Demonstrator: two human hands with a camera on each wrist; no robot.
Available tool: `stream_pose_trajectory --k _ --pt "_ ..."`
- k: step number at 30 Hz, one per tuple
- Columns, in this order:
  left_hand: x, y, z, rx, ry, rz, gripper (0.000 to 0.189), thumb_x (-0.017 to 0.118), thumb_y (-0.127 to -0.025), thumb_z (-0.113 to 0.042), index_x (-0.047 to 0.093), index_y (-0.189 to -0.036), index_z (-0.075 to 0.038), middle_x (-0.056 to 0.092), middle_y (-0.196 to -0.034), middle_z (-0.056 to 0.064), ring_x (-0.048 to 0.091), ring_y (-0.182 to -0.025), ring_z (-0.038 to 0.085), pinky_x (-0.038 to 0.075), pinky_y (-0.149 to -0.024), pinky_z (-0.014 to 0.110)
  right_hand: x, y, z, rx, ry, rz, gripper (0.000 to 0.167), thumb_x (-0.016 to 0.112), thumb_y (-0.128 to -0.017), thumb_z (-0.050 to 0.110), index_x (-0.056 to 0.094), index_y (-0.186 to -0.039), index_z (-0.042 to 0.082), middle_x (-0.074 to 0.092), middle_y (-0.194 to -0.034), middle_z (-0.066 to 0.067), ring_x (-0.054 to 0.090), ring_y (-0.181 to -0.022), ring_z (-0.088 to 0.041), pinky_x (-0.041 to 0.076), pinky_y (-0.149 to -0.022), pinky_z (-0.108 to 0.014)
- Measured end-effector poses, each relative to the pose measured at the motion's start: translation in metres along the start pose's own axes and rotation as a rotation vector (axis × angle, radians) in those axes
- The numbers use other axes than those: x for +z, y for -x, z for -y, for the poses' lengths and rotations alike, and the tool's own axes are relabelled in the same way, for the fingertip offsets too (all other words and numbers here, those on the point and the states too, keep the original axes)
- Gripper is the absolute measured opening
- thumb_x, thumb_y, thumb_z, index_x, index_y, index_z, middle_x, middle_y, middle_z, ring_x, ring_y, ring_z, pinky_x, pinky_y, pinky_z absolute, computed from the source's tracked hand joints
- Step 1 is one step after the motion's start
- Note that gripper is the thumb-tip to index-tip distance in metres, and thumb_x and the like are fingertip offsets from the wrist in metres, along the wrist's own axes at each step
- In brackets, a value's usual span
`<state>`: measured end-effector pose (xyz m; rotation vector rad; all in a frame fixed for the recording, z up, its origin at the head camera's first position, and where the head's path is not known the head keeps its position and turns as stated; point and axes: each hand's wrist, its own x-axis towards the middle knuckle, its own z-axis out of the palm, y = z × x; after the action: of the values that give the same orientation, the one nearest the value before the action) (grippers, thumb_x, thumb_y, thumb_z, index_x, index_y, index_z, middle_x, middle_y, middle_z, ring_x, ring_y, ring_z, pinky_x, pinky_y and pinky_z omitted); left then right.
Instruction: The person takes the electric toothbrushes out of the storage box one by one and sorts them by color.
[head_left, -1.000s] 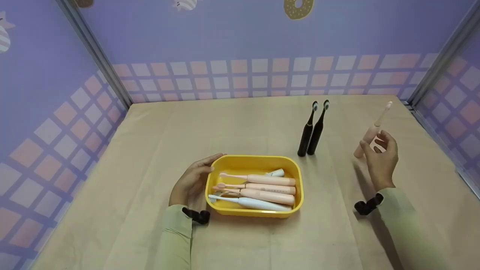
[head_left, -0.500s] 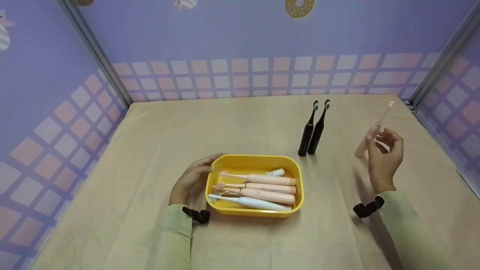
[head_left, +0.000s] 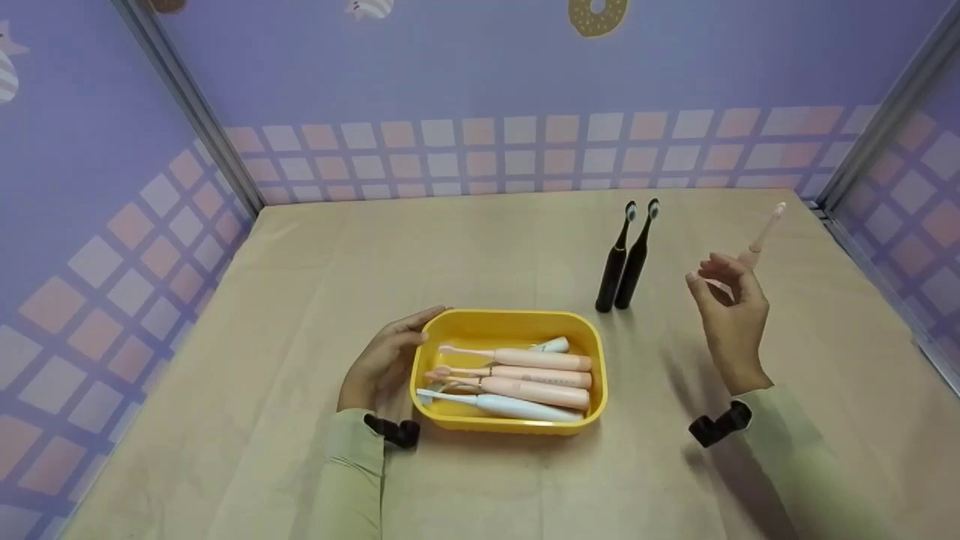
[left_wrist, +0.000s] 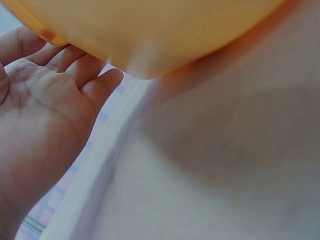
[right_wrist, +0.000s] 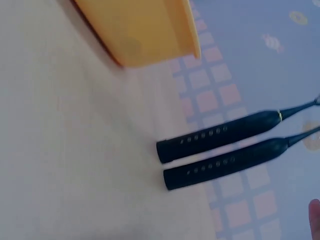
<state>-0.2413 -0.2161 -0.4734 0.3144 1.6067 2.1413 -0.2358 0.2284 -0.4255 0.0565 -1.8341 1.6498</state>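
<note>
My left hand (head_left: 382,356) rests against the left end of a yellow plastic bin (head_left: 510,427), thumb at the rim and fingers along the outer wall. The left wrist view shows those fingers touching the bin's side (left_wrist: 165,35). Inside lie several electric toothbrushes, pink (head_left: 540,360) and pale blue (head_left: 517,409). My right hand (head_left: 735,319) hovers to the right, thumb and fingers apart and loosely bent, holding nothing. Just behind it a pink electric toothbrush (head_left: 765,236) stands upright, its lower handle hidden by the hand.
Two black electric toothbrushes (head_left: 612,274) (right_wrist: 230,162) stand upright side by side, between the bin and my right hand. A cream cloth (head_left: 375,255) covers the table. Patterned panels (head_left: 480,75) enclose the back and sides, with metal posts at the corners.
My right hand has come away from the upright pink toothbrush and moved left, passing in front of its handle. That toothbrush stays standing. My left hand and the bin have not moved.
</note>
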Motion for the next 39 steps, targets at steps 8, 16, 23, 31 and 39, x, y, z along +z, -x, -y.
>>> stream_pose_trajectory --k 8,16,23,31,39 --pt "0.000 0.000 0.000 0.009 -0.007 0.004 0.054 0.042 -0.096 -0.001 0.033 -0.149 -0.003 0.037 -0.153 0.011 0.043 -0.135 0.024 0.043 -0.107 0.030 0.017 0.011 0.019 0.003 -0.029 0.140 0.032 0.069 -0.084 0.000 0.062 -0.115 -0.004 0.064 -0.105 -0.004 0.062 -0.099 -0.012 0.052 -0.087 -0.017" --pt "-0.001 -0.001 0.001 0.014 -0.015 -0.003 0.054 0.042 -0.096 0.000 0.033 -0.149 -0.003 0.037 -0.153 0.011 0.043 -0.135 0.023 0.043 -0.106 0.029 0.031 0.021 0.034 0.025 0.009 0.348 0.038 0.071 -0.084 0.004 0.061 -0.120 -0.004 0.065 -0.107 -0.006 0.063 -0.098 -0.008 0.053 -0.087 -0.018" --pt "-0.001 0.000 0.001 0.006 -0.013 0.004 0.054 0.043 -0.096 -0.001 0.034 -0.149 -0.005 0.039 -0.152 0.009 0.044 -0.134 0.023 0.042 -0.107 0.030 0.041 0.029 0.045 0.012 0.118 0.527 0.038 0.072 -0.085 0.010 0.062 -0.121 0.000 0.065 -0.108 -0.017 0.062 -0.097 -0.010 0.052 -0.086 -0.016" --pt "-0.002 -0.001 0.001 0.018 -0.002 0.023 0.054 0.042 -0.097 -0.002 0.031 -0.150 -0.003 0.037 -0.153 0.010 0.040 -0.137 0.027 0.042 -0.107 0.031 0.052 0.037 0.050 0.015 0.164 0.700 0.038 0.071 -0.086 0.014 0.061 -0.122 0.004 0.066 -0.109 -0.012 0.064 -0.099 -0.021 0.053 -0.086 -0.018" --pt "-0.002 -0.001 0.001 0.019 -0.001 0.020 0.055 0.044 -0.096 -0.002 0.031 -0.150 -0.003 0.036 -0.153 0.011 0.040 -0.137 0.026 0.041 -0.108 0.031 0.063 0.045 0.051 -0.016 0.190 0.917 0.042 0.070 -0.087 0.013 0.059 -0.125 0.002 0.065 -0.112 -0.018 0.064 -0.101 -0.031 0.056 -0.088 -0.037"
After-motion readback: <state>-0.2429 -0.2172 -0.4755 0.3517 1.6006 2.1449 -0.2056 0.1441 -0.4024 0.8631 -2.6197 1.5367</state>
